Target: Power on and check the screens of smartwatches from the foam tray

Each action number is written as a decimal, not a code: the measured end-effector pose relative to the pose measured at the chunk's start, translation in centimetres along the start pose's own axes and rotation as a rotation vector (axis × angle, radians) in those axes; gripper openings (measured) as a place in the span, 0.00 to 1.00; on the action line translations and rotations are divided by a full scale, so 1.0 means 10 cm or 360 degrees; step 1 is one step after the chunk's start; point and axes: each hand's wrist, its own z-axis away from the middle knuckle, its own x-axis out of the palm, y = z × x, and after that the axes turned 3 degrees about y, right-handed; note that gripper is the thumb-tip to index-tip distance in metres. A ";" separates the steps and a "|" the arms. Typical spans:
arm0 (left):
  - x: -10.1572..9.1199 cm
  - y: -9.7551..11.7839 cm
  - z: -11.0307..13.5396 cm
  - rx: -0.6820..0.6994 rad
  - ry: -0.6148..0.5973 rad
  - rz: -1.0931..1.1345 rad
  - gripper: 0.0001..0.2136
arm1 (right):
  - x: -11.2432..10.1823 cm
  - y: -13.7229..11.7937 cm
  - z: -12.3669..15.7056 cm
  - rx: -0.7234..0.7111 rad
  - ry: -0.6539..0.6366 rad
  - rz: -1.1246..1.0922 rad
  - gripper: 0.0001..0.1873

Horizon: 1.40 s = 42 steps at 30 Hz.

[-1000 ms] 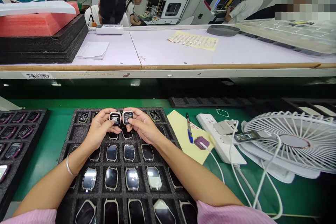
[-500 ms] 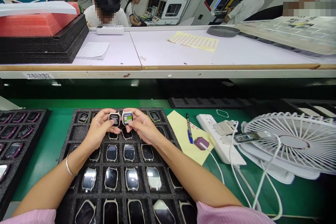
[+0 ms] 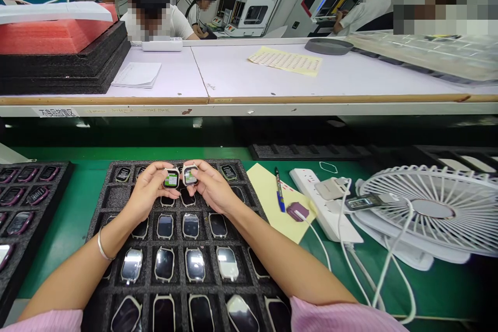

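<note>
My left hand (image 3: 150,192) pinches a small smartwatch body (image 3: 171,178) whose screen glows green and white. My right hand (image 3: 212,189) grips a second smartwatch body (image 3: 190,175) with a lit green screen. Both are held side by side, just above the far rows of a black foam tray (image 3: 103,212) on the green bench. The tray's pockets hold several more watch bodies (image 3: 194,264) lying face up with dark screens.
A second foam tray (image 3: 23,197) of watch bodies lies at the left. To the right are a yellow paper (image 3: 268,192) with a blue pen (image 3: 279,187), a white power strip (image 3: 322,202), a purple charger puck (image 3: 298,211), cables and a white fan (image 3: 431,212). People work beyond the raised shelf (image 3: 249,98).
The screen of the watch in my left hand has turned from dark with white text to green and white. Both hands stay in place. A person behind the shelf has raised their head.
</note>
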 end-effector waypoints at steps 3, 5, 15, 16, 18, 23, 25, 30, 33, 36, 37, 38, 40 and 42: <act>0.01 0.01 0.00 -0.0025 -0.0014 0.0018 0.16 | 0.00 -0.01 0.00 0.0019 0.0018 -0.0028 0.14; 0.01 0.01 0.00 -0.0034 -0.0014 0.0032 0.16 | 0.00 -0.01 0.00 0.0017 0.0017 -0.0034 0.15; 0.01 0.01 0.01 0.0005 -0.0048 0.0029 0.14 | -0.01 0.02 0.01 -0.0072 0.0006 0.0047 0.19; 0.01 0.01 0.01 0.0008 -0.0050 0.0026 0.15 | -0.01 0.02 0.01 -0.0075 0.0005 0.0053 0.18; 0.01 0.01 0.01 0.0009 -0.0054 0.0025 0.15 | -0.01 0.01 0.01 -0.0082 -0.0002 0.0063 0.18; 0.01 0.01 0.01 0.0006 -0.0031 0.0003 0.16 | -0.01 0.01 0.01 -0.0093 -0.0034 0.0051 0.17; 0.01 0.01 0.01 0.0010 -0.0024 0.0004 0.15 | -0.02 0.01 0.01 -0.0076 -0.0043 0.0028 0.17; 0.00 0.03 0.02 0.0026 -0.0039 0.0016 0.15 | -0.04 0.00 0.01 -0.0030 -0.0073 0.0001 0.18; 0.00 0.02 0.01 0.0034 -0.0023 -0.0013 0.16 | -0.04 0.00 0.01 -0.0043 -0.0068 0.0037 0.17; 0.00 0.01 0.01 0.0041 -0.0007 -0.0050 0.17 | -0.04 0.01 0.01 -0.0068 -0.0056 0.0071 0.18; 0.00 0.01 0.01 0.0043 -0.0005 -0.0053 0.17 | -0.05 0.01 0.01 -0.0069 -0.0057 0.0073 0.18; 0.00 0.01 0.01 0.0043 -0.0005 -0.0055 0.17 | -0.05 0.02 0.01 -0.0065 -0.0060 0.0068 0.18; 0.00 0.00 0.02 0.0045 -0.0012 -0.0056 0.17 | -0.05 0.02 0.01 -0.0053 -0.0070 0.0048 0.18; 0.00 0.00 0.01 0.0055 -0.0022 -0.0064 0.18 | -0.06 0.02 0.00 -0.0049 -0.0074 0.0035 0.18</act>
